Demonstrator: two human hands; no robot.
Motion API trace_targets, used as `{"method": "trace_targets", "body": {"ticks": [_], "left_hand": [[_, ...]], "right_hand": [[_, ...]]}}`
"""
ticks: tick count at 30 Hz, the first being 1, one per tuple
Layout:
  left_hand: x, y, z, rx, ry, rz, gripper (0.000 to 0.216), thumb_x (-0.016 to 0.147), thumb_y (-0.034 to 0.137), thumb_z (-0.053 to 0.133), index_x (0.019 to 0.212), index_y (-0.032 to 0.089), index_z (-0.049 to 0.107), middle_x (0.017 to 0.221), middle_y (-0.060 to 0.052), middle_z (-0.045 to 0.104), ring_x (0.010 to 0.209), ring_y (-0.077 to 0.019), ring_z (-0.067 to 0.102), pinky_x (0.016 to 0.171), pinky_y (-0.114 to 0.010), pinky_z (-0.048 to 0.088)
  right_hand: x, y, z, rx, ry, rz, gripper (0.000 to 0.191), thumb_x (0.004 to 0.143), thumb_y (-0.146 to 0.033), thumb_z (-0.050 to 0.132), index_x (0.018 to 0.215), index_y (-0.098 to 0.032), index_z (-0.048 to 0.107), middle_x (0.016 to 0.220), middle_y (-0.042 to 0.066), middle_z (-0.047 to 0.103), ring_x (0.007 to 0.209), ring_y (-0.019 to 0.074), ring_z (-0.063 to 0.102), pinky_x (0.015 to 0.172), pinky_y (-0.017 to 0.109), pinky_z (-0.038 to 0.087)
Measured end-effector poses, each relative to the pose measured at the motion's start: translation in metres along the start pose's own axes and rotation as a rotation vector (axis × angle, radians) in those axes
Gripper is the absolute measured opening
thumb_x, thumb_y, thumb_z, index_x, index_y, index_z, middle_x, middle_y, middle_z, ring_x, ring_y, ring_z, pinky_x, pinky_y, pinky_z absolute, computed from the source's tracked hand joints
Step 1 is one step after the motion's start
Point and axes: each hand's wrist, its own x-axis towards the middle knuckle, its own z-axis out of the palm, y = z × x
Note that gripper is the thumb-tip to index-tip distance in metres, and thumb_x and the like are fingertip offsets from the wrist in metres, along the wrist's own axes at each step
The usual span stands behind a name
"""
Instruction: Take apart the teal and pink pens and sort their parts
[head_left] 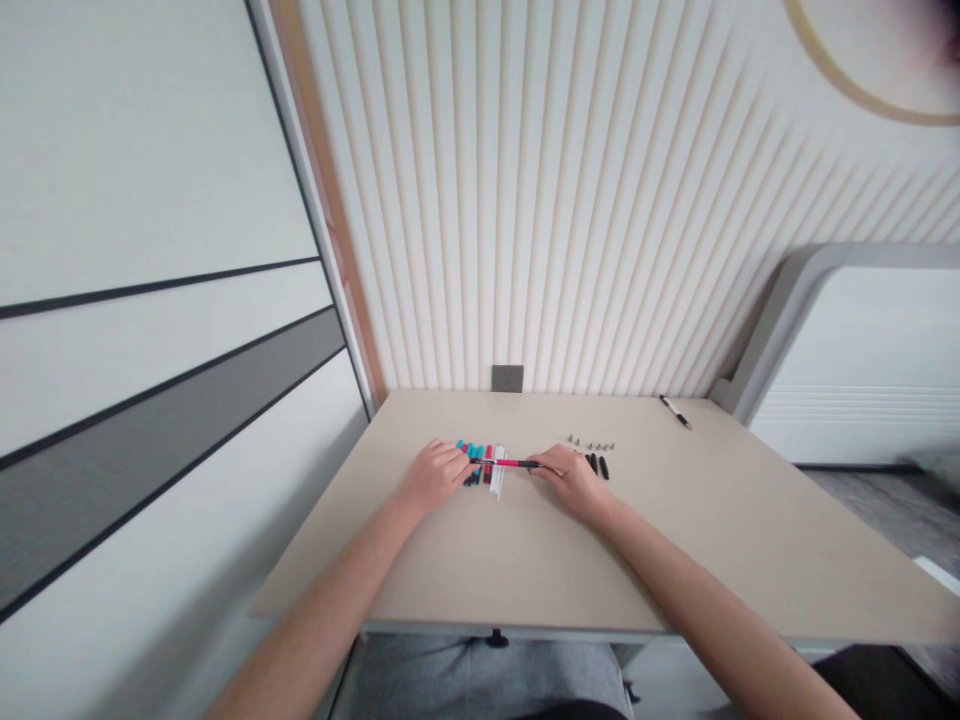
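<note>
Fingers (537,468) of the bare right hand (571,480) are pinched on one end of a slim pink-and-black pen (510,463) in the head view, and its other end is gripped by the curled left hand (433,478). The pen's long axis is held level across the gap, so neither hand is nearer. A row of teal, pink and white pen parts (480,462) is half hidden below. Small black pieces (598,466) and tiny metal bits (592,445) on the beige tabletop (525,570) are hard to make out.
</note>
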Motion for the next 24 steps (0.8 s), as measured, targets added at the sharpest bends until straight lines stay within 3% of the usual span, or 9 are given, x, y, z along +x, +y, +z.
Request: {"method": "trace_targets", "body": {"ticks": [12,18,24], "left_hand": [[0.0003,-0.0031,-0.0032,-0.038,0.01,-0.082,0.035,0.098,0.035,0.045,0.068,0.018,0.056,0.067,-0.002,0.06,0.067,-0.0154,0.054,0.067,-0.031,0.035],[0.0017,-0.0004,-0.0021,-0.05,-0.015,-0.015,0.033,0.099,0.029,0.042,0.071,0.018,0.056,0.069,-0.003,0.059,0.069,-0.0169,0.054,0.065,-0.032,0.034],[0.0038,0.0024,-0.002,0.049,-0.089,0.111,0.033,0.098,0.035,0.046,0.071,0.018,0.056,0.069,-0.003,0.059,0.071,-0.0175,0.053,0.065,-0.032,0.033]], "right_hand": [[0.0049,-0.0064,-0.008,0.015,0.019,0.022,0.022,0.094,-0.031,0.053,0.105,-0.023,0.071,0.092,0.006,0.073,0.084,0.0192,0.063,0.08,0.032,0.047],[0.0026,-0.0042,-0.0059,0.002,-0.001,0.012,0.024,0.094,-0.034,0.053,0.103,-0.023,0.072,0.087,0.007,0.073,0.082,0.0198,0.063,0.079,0.033,0.047],[0.0048,-0.0007,-0.0081,-0.047,0.007,0.01,0.024,0.095,-0.032,0.051,0.105,-0.022,0.071,0.09,0.006,0.073,0.084,0.0197,0.063,0.08,0.032,0.046]]}}
